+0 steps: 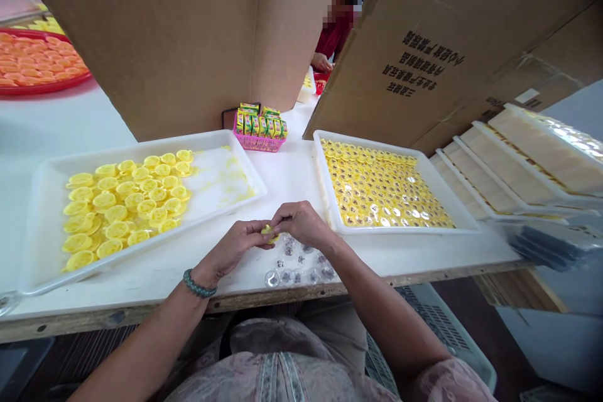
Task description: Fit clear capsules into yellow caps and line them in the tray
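Over the white table, my left hand (pixel 239 240) and my right hand (pixel 301 224) meet, both closed on one small yellow plastic piece (pixel 268 232). My fingers cover much of it. Just below and to the right lie several clear round plastic covers (pixel 286 276) with small dark figures, partly under my right forearm. On the left, a white tray (pixel 40 251) holds many loose yellow cup-like pieces (pixel 127 188). To the right, a second white tray (pixel 332 217) carries rows of yellow pieces with clear tops and dark figures (pixel 381 188).
A pink basket (pixel 258 142) of small yellow-green boxes stands between the trays. Cardboard sheets (pixel 188 25) rise behind. Stacked white trays (pixel 509 157) lean at the right. A red tray (pixel 47 86) of orange pieces sits far left. Another person's hand (pixel 322 63) shows through the gap.
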The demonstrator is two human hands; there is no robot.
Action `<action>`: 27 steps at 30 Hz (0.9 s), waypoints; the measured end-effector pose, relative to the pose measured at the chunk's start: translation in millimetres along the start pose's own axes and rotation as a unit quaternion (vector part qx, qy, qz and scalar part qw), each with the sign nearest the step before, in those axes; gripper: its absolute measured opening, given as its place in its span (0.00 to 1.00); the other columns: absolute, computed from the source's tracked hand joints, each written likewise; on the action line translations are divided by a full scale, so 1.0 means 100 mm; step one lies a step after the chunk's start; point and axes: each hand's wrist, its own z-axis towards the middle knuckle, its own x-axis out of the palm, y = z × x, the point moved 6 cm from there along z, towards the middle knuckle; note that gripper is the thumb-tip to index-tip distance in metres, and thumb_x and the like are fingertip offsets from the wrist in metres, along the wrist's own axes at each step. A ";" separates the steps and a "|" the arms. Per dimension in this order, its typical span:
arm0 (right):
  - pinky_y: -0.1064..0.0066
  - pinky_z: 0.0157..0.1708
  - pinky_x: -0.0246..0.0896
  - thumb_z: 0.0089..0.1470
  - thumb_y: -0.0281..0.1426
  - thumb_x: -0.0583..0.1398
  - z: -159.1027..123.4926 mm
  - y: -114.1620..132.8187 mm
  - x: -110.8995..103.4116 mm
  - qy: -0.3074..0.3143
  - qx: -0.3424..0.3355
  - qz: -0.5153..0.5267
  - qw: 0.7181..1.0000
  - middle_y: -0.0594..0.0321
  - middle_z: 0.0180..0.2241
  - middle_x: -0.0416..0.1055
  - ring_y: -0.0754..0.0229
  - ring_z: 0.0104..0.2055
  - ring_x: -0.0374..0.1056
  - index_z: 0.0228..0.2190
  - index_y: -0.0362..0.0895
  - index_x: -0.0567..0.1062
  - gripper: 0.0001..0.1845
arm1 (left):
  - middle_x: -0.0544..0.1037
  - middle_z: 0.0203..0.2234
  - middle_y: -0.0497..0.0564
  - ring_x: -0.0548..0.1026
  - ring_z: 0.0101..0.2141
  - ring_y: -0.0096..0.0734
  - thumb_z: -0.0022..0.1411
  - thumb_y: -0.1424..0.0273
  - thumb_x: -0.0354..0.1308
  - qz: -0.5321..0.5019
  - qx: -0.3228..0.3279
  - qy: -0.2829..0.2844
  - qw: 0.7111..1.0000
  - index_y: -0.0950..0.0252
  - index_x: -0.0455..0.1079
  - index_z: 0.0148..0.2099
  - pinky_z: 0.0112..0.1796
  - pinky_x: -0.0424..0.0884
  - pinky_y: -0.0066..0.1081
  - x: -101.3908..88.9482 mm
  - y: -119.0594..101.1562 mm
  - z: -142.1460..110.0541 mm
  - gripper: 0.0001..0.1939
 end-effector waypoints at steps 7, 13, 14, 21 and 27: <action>0.73 0.34 0.64 0.46 0.25 0.62 -0.21 0.01 -0.02 -0.068 0.002 0.018 0.998 0.62 0.32 0.74 0.63 0.33 0.69 0.36 0.42 0.76 0.12 | 0.77 0.39 0.54 0.72 0.40 0.36 0.53 0.65 0.62 0.015 -0.014 -0.064 0.998 0.66 0.73 0.46 0.41 0.69 0.34 -0.05 0.01 0.02 0.18; 0.70 0.39 0.64 0.48 0.28 0.63 -0.41 0.13 0.13 -0.143 -0.092 -0.137 0.976 0.60 0.38 0.71 0.61 0.38 0.67 0.43 0.48 0.74 0.18 | 0.78 0.35 0.53 0.73 0.37 0.33 0.51 0.66 0.63 0.007 0.000 -0.078 0.997 0.67 0.70 0.48 0.39 0.68 0.31 -0.08 0.02 0.05 0.21; 0.69 0.40 0.63 0.50 0.27 0.62 -0.41 0.15 0.17 -0.146 -0.104 -0.161 0.971 0.59 0.37 0.71 0.60 0.38 0.67 0.41 0.47 0.75 0.14 | 0.78 0.34 0.53 0.73 0.36 0.33 0.51 0.66 0.64 0.010 0.003 -0.078 0.997 0.67 0.69 0.49 0.38 0.68 0.31 -0.08 0.03 0.05 0.23; 0.67 0.38 0.64 0.49 0.32 0.64 -0.42 0.12 0.23 -0.172 -0.125 -0.145 0.966 0.58 0.37 0.68 0.59 0.38 0.65 0.46 0.47 0.72 0.20 | 0.75 0.28 0.49 0.72 0.31 0.29 0.54 0.64 0.61 0.056 0.026 -0.083 0.995 0.67 0.63 0.54 0.34 0.67 0.29 -0.07 0.00 0.02 0.26; 0.69 0.34 0.63 0.45 0.35 0.66 -0.39 -0.05 0.19 -0.170 -0.054 -0.039 0.983 0.62 0.32 0.66 0.64 0.31 0.64 0.41 0.47 0.76 0.18 | 0.73 0.24 0.46 0.72 0.29 0.30 0.57 0.62 0.57 0.119 0.050 -0.092 0.987 0.64 0.59 0.56 0.31 0.67 0.29 -0.04 -0.05 0.02 0.26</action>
